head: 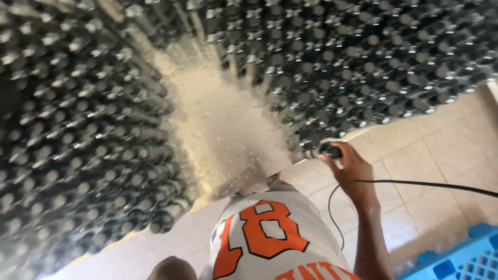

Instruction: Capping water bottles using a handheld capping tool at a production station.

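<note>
My right hand [351, 168] reaches forward to the near edge of a huge block of dark glass bottles [363, 67] that stand tightly packed on the floor. Its fingers are closed on the black cap of one bottle [329, 151] at the block's corner. A thin black cable [415, 183] runs across my right wrist and off to the right. My left hand is out of view. Only a bit of my left arm or knee [174, 268] shows at the bottom edge. I wear a white shirt with orange print [270, 238].
A second mass of dark bottles [78, 155] fills the left side. Between the two blocks runs a dusty, sandy strip of floor [223, 129]. Beige floor tiles [441, 150] lie to the right. A blue plastic crate [461, 259] sits at the bottom right corner.
</note>
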